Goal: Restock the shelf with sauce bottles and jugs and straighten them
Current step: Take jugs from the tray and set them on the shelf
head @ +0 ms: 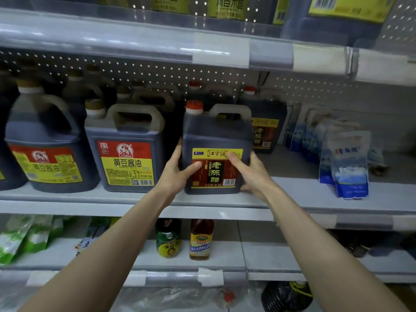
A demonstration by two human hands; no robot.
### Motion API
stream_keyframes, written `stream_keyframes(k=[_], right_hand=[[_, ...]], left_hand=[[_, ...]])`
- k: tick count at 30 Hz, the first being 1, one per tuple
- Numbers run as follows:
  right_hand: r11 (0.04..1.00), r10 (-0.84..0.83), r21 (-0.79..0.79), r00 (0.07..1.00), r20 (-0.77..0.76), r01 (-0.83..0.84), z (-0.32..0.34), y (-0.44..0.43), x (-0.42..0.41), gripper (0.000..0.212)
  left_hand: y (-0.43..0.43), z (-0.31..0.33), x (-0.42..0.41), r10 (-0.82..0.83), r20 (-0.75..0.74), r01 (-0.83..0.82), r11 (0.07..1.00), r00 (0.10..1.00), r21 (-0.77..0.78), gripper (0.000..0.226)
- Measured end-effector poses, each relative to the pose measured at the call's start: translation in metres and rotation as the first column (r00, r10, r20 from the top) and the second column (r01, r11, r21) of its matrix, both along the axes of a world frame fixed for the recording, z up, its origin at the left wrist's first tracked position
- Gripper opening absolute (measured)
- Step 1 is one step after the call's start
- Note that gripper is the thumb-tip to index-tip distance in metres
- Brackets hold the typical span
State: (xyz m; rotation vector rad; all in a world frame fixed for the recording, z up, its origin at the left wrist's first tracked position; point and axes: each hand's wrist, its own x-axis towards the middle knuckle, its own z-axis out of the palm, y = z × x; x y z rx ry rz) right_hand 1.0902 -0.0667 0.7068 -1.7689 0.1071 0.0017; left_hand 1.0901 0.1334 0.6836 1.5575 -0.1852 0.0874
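Note:
A dark vinegar jug (216,136) with a red cap and a yellow, red and black label stands upright at the front of the middle shelf (292,194). My left hand (177,170) grips its left side, thumb across the label. My right hand (249,170) grips its right side, thumb on the label's top corner. Just behind and to the right stands another vinegar jug (265,129) of the same kind. Left of the held jug are two soy sauce jugs (128,145) (45,140) with red and yellow labels, and more jugs stand in rows behind them.
Blue and white bags (346,163) stand on the middle shelf at the right. The shelf below holds two small bottles (200,239) (168,238) and green packets (24,237) at the left. Yellow-labelled containers (225,6) fill the top shelf.

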Motion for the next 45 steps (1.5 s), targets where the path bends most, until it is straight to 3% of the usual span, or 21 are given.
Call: stream_keyframes(k=[4, 9, 15, 22, 37, 45], right_hand=[[0.999, 0.003, 0.034, 0.998, 0.055, -0.005, -0.005, -0.002, 0.01, 0.04], [0.998, 0.011, 0.054, 0.997, 0.082, -0.016, -0.008, 0.001, 0.027, 0.032], [0.999, -0.025, 0.043, 0.997, 0.078, 0.022, -0.008, 0.005, 0.046, 0.066], [0.998, -0.054, 0.019, 0.997, 0.055, 0.053, -0.009, 0.011, 0.078, 0.085], [0.996, -0.061, -0.057, 0.995, 0.084, 0.066, -0.015, 0.014, 0.117, 0.087], [0.993, -0.045, -0.102, 0.988, 0.148, 0.06, -0.015, 0.014, 0.125, 0.075]], left_hand=[[-0.002, -0.002, 0.008, 0.015, 0.003, -0.015, 1.0, 1.0, -0.006, 0.061], [-0.006, -0.004, 0.02, 0.065, -0.01, -0.066, 0.997, 0.998, -0.033, 0.059], [-0.011, -0.004, 0.038, 0.131, -0.011, -0.131, 0.991, 0.991, -0.003, 0.067], [-0.015, -0.009, 0.071, 0.189, -0.046, -0.191, 0.981, 0.981, -0.04, 0.068], [-0.023, -0.014, 0.107, 0.237, -0.011, -0.237, 0.969, 0.971, -0.063, 0.065], [-0.023, -0.017, 0.116, 0.27, -0.016, -0.27, 0.96, 0.963, -0.074, 0.064]])
